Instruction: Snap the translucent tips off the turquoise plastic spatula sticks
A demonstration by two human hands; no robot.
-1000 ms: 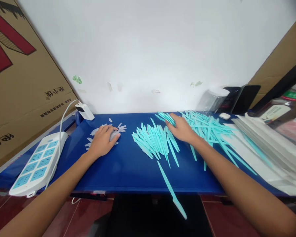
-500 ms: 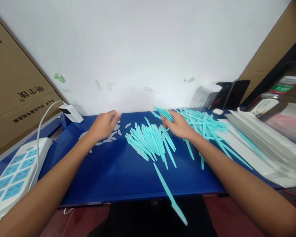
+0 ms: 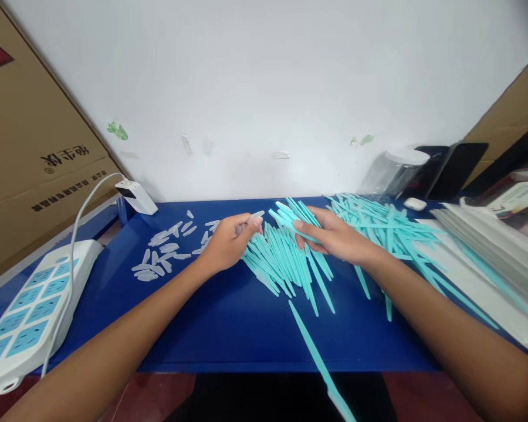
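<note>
My left hand pinches a small translucent blade cap between thumb and fingers, close to the tips of what my right hand carries. Wrapped in my right hand is a bundle of teal eyebrow razors, fanned with their ends pointing left. Beneath both hands lies a row of similar razors. More loose caps are scattered on the blue table at the left. A tangled heap of razors sits behind my right forearm. One single razor sticks out over the front edge.
A white power strip with a cable stands at the left, near a small white device and a cardboard box. At the right are a clear jar, dark phones, an earbud case and stacked white packaging.
My left hand has moved right, away from the loose caps, and now holds a cap. My right hand keeps the razor bundle, which is turned more toward the left hand. The view shifted slightly.
</note>
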